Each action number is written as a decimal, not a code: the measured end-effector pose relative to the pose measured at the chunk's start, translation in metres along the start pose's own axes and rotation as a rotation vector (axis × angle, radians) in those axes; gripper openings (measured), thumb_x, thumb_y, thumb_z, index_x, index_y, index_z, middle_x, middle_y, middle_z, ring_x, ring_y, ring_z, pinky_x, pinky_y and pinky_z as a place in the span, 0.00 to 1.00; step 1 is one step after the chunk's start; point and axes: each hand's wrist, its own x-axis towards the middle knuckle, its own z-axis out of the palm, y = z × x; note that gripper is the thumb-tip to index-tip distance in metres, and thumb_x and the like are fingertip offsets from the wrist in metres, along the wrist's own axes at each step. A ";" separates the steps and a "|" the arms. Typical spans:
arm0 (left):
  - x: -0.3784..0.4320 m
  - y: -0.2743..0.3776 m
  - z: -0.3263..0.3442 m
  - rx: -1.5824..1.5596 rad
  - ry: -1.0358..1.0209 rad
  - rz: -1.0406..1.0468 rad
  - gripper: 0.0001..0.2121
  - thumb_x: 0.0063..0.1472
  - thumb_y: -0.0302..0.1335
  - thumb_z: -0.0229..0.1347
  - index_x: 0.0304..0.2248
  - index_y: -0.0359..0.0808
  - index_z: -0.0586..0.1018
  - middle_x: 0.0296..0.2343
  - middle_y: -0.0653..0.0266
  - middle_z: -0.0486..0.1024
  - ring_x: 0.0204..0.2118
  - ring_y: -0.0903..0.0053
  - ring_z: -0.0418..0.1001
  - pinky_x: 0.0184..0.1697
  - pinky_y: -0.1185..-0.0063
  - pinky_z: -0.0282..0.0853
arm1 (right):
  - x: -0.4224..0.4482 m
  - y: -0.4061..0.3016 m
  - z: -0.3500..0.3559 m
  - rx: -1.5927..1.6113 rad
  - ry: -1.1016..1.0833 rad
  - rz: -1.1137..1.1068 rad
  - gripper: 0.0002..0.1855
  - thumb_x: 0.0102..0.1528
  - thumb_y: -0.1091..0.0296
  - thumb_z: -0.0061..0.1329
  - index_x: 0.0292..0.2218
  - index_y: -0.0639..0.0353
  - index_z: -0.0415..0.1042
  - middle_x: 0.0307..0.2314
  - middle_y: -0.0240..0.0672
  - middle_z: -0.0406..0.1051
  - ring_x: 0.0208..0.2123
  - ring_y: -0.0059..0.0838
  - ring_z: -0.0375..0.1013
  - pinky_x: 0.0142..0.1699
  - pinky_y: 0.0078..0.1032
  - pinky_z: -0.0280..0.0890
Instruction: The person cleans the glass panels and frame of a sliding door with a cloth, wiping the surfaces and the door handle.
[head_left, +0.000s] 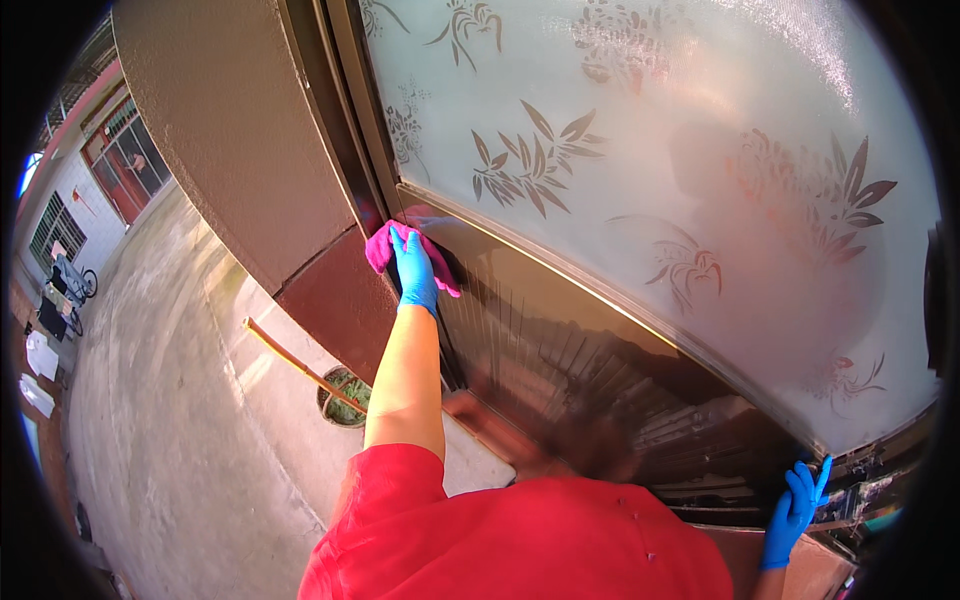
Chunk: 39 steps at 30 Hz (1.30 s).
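My left hand (414, 268), in a blue disposable glove, presses a bright pink cloth (380, 251) against the left frame of a door. The cloth spreads to both sides of my fingers and hangs down at the right. Frosted glass (637, 150) with leaf and flower patterns fills the door's upper part. Below a metal rail (570, 277) lies a dark glossy panel (540, 337) with reflections and streaks. My right hand (796, 504), gloved too, is at the door's far lower right, fingers extended near the frame's corner. I see nothing held in it.
A brown wall pillar (225, 112) with a red-brown base (341, 300) stands left of the door. Beside it is a basket of greens (345, 397) with a long wooden handle (281, 351). Across the concrete yard (150, 405) are a bicycle (86, 285) and a building with a red door (116, 172).
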 end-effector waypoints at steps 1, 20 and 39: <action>-0.015 -0.007 0.004 0.005 0.017 -0.121 0.29 0.60 0.29 0.44 0.58 0.39 0.47 0.56 0.55 0.49 0.57 0.66 0.52 0.56 0.76 0.49 | -0.001 0.002 -0.001 -0.028 -0.002 -0.023 0.17 0.46 0.87 0.35 0.35 0.62 0.70 0.44 0.43 0.65 0.51 0.41 0.59 0.55 0.32 0.52; -0.016 0.103 0.041 0.788 0.035 0.479 0.18 0.54 0.36 0.47 0.40 0.32 0.75 0.39 0.46 0.70 0.41 0.56 0.69 0.45 0.70 0.65 | 0.007 -0.015 -0.007 0.101 -0.010 0.020 0.17 0.46 0.88 0.34 0.35 0.62 0.71 0.46 0.45 0.62 0.53 0.43 0.56 0.51 0.30 0.56; -0.427 0.115 0.183 0.350 -1.354 1.096 0.17 0.46 0.23 0.53 0.39 0.31 0.72 0.33 0.52 0.67 0.31 0.62 0.68 0.29 0.72 0.67 | 0.008 -0.020 -0.008 0.160 -0.010 0.080 0.19 0.42 0.90 0.37 0.34 0.61 0.72 0.44 0.43 0.65 0.57 0.46 0.50 0.51 0.33 0.55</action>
